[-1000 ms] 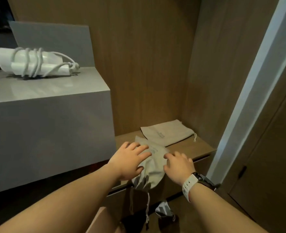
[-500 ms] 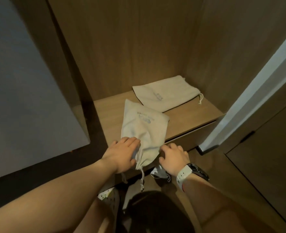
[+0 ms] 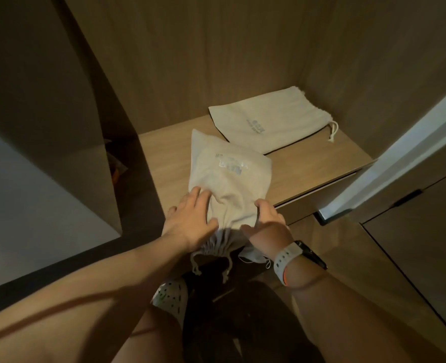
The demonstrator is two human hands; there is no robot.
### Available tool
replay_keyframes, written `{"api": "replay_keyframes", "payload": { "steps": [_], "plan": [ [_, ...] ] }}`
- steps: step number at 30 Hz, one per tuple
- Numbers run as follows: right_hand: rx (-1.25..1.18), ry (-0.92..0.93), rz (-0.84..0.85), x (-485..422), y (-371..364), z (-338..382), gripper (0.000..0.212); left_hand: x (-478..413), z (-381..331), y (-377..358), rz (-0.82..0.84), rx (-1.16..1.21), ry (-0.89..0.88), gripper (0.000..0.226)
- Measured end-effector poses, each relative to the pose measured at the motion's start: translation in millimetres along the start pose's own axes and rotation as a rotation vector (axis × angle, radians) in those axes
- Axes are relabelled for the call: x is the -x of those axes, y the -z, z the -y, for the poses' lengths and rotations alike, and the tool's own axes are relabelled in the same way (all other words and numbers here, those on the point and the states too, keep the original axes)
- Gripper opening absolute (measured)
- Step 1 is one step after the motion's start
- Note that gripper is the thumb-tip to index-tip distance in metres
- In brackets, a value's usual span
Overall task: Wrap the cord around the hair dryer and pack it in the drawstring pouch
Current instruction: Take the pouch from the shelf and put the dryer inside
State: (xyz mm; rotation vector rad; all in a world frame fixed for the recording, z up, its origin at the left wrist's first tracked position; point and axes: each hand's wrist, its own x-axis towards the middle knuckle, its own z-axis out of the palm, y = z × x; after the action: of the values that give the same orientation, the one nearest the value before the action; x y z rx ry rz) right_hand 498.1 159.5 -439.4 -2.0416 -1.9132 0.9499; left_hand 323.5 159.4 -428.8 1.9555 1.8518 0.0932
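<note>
Shelf [image 3: 308,169], pouch [image 3: 229,176] overhanging, left hand [image 3: 190,218] pressing, right hand [image 3: 269,224] perhaps pinching

This is a built-in closet niche of the sort found in a bedroom or hotel room: wood-grain panel walls [image 3: 216,61] close round a low wooden shelf [image 3: 308,163] with a drawer front [image 3: 318,200] under it. A printed cloth drawstring pouch [image 3: 229,174] and a second pouch [image 3: 269,124] lie on the shelf. A grey cabinet block [image 3: 33,192] stands at the left, a flush door [image 3: 413,244] with a recessed pull [image 3: 406,199] at the right.

On shelf [image 3: 313,174]: drawstring pouch [image 3: 229,184] at front edge, second pouch [image 3: 269,121] behind, right.
</note>
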Motion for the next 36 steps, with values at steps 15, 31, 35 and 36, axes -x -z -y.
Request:
{"api": "replay_keyframes", "payload": {
  "steps": [15,31,35,36],
  "plan": [
    [0.030,-0.009,-0.222,-73,61,-10,0.039,-88,-63,17,-0.090,-0.152,-0.021,0.051],
    [0.315,0.103,0.005,-193,44,-5,0.065,-97,-49,-6,-0.476,0.051,0.006,0.031],
    [0.394,0.011,-0.093,-188,51,-4,0.042,-96,-53,-3,-0.459,0.035,0.001,0.032],
    [0.399,-0.011,-0.086,-185,53,-6,0.034,-95,-53,-2,-0.452,0.027,0.006,0.033]
  ]
}}
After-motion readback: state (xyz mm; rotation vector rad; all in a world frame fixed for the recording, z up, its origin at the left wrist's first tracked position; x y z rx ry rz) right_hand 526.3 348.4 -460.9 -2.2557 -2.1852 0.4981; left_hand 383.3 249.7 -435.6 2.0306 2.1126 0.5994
